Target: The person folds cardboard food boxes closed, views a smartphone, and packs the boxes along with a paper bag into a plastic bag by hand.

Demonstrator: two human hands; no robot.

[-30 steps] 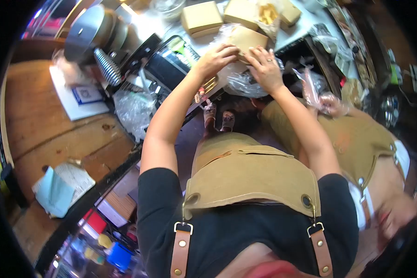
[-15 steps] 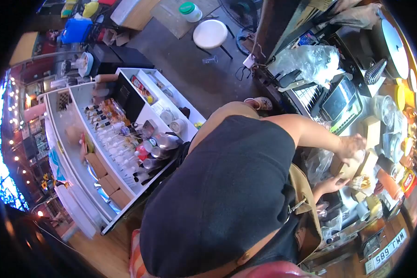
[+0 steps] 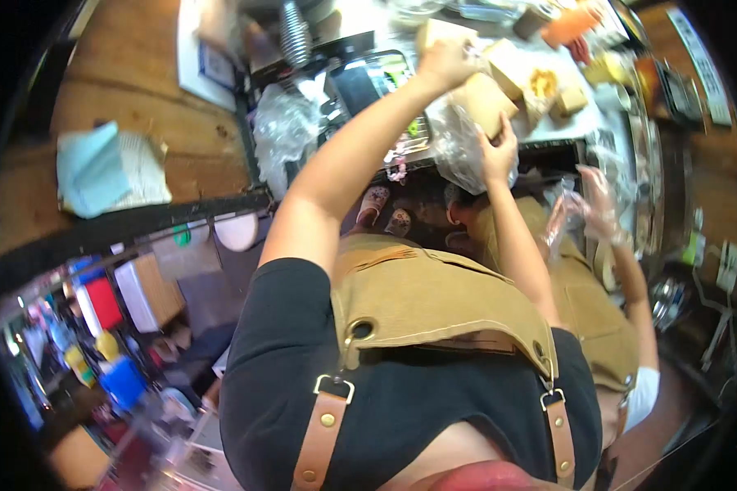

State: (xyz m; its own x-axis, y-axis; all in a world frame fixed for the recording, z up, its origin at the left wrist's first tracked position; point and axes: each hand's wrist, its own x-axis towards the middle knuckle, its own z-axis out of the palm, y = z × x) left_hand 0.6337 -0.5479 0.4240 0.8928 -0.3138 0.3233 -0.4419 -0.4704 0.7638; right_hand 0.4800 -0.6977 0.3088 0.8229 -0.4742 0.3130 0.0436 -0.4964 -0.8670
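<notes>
A tan cardboard food box (image 3: 488,105) is tilted at the edge of the cluttered counter. My right hand (image 3: 499,153) grips its near end, thumb and fingers against the sides. Just above the box, my left hand (image 3: 450,64) has curled fingers; whatever they hold is hidden. Another tan box (image 3: 444,34) lies right behind my left hand. To the right stand an open tan box (image 3: 506,69) and a paper-wrapped food item (image 3: 542,84) with an orange-yellow top. A clear plastic bag (image 3: 458,143) hangs beside and below the gripped box.
At my right, a co-worker in a tan apron has clear-gloved hands (image 3: 577,209) close to the counter edge. A tray with a dark device (image 3: 354,88), a crumpled plastic bag (image 3: 285,131) and an orange bottle (image 3: 571,26) are on the counter.
My view has swung round from the shelves and floor to face the counter. Both hands remain at the tan box; the co-worker's gloved hands now show clearly.
</notes>
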